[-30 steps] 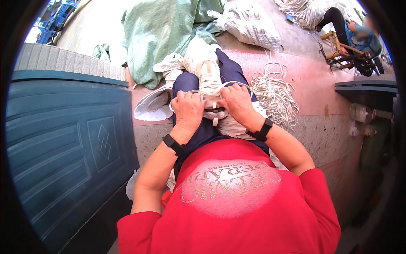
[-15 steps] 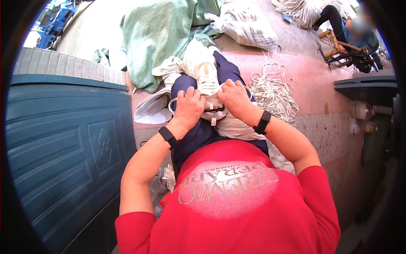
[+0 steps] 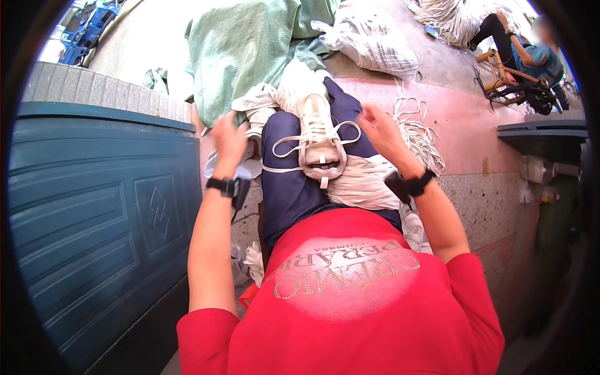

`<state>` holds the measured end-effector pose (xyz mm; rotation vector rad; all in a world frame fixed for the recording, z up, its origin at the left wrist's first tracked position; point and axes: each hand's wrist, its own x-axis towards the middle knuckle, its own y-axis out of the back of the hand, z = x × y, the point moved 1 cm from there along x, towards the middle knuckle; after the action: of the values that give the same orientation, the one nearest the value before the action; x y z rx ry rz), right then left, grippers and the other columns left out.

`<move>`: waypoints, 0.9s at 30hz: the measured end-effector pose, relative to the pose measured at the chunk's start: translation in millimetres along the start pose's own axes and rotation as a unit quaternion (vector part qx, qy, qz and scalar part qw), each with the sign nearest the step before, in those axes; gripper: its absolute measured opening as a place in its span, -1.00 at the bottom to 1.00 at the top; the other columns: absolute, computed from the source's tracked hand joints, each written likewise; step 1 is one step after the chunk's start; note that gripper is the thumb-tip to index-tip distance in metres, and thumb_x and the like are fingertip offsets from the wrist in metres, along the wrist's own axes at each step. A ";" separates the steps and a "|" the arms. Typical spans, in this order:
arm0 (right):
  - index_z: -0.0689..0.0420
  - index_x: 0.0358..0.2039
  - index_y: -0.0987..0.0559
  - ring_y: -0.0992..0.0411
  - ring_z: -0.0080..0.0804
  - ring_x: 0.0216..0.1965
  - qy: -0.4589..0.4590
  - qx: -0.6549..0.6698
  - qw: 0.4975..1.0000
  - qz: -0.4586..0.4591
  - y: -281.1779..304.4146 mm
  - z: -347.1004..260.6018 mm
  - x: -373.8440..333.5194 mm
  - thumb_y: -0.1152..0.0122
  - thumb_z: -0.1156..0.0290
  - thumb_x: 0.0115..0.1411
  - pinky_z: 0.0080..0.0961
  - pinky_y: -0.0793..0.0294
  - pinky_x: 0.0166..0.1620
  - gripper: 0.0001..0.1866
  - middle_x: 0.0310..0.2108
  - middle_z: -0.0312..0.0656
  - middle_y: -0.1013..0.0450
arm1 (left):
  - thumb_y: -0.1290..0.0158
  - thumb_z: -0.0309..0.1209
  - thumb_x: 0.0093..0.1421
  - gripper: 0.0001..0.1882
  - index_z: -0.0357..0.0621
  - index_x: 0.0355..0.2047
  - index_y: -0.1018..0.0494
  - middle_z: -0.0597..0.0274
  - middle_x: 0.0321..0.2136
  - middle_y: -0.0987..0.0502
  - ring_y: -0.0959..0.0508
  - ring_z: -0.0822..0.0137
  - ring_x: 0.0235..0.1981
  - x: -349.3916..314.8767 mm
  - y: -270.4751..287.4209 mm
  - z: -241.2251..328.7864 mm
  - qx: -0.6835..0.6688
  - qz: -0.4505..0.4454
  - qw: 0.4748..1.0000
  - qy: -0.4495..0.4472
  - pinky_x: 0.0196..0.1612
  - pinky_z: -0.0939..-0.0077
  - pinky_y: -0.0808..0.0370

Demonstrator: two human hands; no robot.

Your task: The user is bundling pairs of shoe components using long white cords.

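Observation:
A white lace-up sneaker lies on my dark blue trouser legs, its heel toward me. Its white shoelace runs through the eyelets, and the loose ends curve out on both sides. My left hand is raised left of the sneaker, apart from it, slightly blurred, fingers apart and holding nothing. To the right of the sneaker my right hand hangs free with its fingers stretched out. A thick bundle of white laces rests on my lap beside the heel. Another white shoe, partly hidden, is behind my left hand.
Loose white laces hang and lie to the right. Ahead are a green cloth and a clear bag of white laces. A blue panelled door stands at the left. A person sits by a bamboo chair far right.
Both hands have let go of the shoelace and moved outward from the sneaker, left hand to the left and right hand to the right. The seated person has raised an arm.

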<state>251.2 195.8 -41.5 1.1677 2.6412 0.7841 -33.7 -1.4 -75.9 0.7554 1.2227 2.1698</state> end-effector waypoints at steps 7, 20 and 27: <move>0.27 -0.23 -0.44 -0.35 -0.57 -0.42 -0.222 0.052 0.973 0.038 40.7 59.5 -77.9 -0.05 0.47 0.07 -0.65 -0.34 -0.31 -0.76 -0.48 -0.23 -0.41 | -0.12 -0.22 -0.04 -0.42 -0.30 -0.08 -0.25 -0.03 -0.26 -0.43 -0.49 0.15 -0.30 -100.7 21.6 -118.7 -0.164 -0.170 0.901 0.364 -0.44 0.31 -0.46; 0.12 -0.46 -0.51 -0.39 -0.19 -0.38 0.170 -0.167 0.954 -0.180 -61.7 -70.6 -13.3 -0.10 0.40 -0.03 -0.32 -0.37 -0.31 -0.89 -0.52 -0.14 -0.38 | -0.06 -0.27 0.04 -0.68 -0.35 -0.59 -0.40 0.10 -0.76 -0.35 -0.31 0.40 -0.69 3.7 156.0 -10.7 -0.093 -0.020 0.979 0.182 -0.58 0.44 -0.28; 0.10 -0.61 -0.48 -0.35 -0.35 -0.39 0.266 -0.350 0.887 -0.141 -114.0 -62.9 -3.7 -0.06 0.43 -0.16 -0.40 -0.25 -0.30 -0.94 -0.55 -0.22 -0.35 | -0.07 -0.29 0.05 -0.70 -0.36 -0.55 -0.41 0.24 -0.76 -0.32 -0.27 0.51 -0.70 -30.0 141.2 10.7 -0.196 -0.034 0.963 0.179 -0.61 0.54 -0.24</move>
<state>159.1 103.9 -47.2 0.3933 2.3932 1.9820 -29.9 -78.9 46.2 0.1566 0.9106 2.4526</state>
